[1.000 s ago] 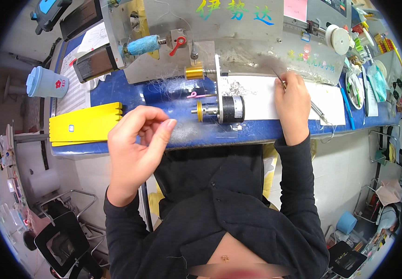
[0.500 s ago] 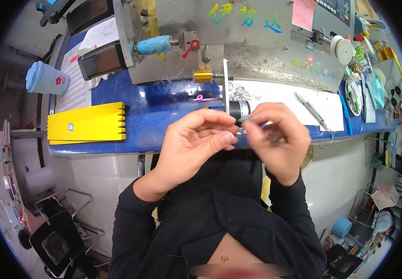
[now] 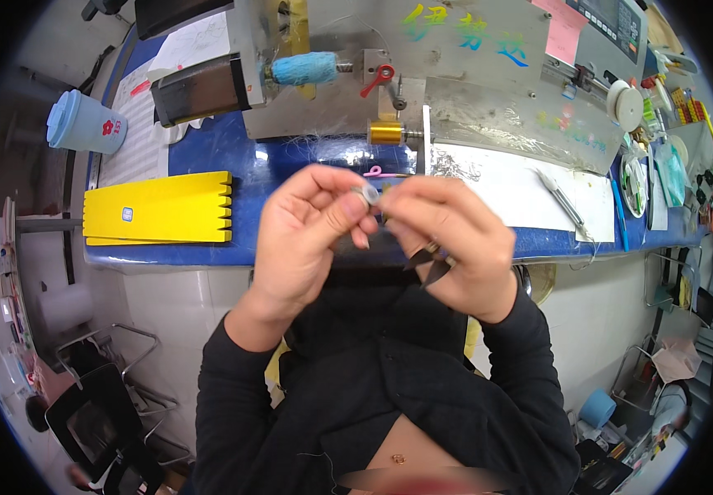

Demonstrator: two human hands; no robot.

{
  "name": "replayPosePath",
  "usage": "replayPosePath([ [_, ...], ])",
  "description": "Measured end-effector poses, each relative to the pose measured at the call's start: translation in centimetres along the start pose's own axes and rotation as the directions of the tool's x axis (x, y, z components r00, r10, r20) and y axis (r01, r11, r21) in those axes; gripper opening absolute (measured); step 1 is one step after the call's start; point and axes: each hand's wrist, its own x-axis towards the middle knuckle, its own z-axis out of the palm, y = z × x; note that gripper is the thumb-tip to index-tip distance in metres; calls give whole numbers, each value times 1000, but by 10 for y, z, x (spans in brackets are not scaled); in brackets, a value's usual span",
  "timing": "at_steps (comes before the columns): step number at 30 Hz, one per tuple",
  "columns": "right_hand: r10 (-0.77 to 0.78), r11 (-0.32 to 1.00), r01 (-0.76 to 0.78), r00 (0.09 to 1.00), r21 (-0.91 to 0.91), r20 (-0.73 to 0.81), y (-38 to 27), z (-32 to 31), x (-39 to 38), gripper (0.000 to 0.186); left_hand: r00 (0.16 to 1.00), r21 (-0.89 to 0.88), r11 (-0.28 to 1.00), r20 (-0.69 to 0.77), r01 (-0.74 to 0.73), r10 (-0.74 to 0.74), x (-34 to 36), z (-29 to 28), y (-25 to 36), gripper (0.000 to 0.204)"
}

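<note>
While pinching a small pale piece (image 3: pixel 370 195) in the left hand (image 3: pixel 303 223), newly visible over the surface (image 3: pixel 208 153), curls the right hand (image 3: pixel 460 231) around a dark-bladed tool (image 3: pixel 436 271) just beside; apparently turned to two-handed work.

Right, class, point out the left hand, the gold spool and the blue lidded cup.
Left hand (image 3: pixel 303 233): head view, middle of the hand.
Gold spool (image 3: pixel 386 133): head view, wound middle.
Blue lidded cup (image 3: pixel 91 124): head view, side wall.
</note>
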Motion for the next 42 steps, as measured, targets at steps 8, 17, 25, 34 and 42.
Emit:
replayPosePath([
  [8, -51, 947, 63, 998, -315, 47, 43, -4, 40, 26, 988, 402, 914, -111, -50, 103, 50, -18, 13, 26],
  [17, 58, 970, -52, 998, -236, 20, 50, -1, 39, 27, 990, 398, 912, -50, -102, 133, 62, -19, 1, 22],
  [25, 156, 964, -154, 988, -218, -11, 48, 1, 35, 26, 989, 511, 849, 13, -132, 146, 65, -21, 4, 15],
  [34, 142, 965, -141, 990, -219, -11, 49, 2, 34, 26, 763, 789, 296, 309, -539, 568, 64, -21, -3, 15],
  [42, 136, 966, -137, 990, -219, -20, 50, 2, 33, 26, 987, 448, 880, 51, -156, 149, 70, -24, 4, 11],
])
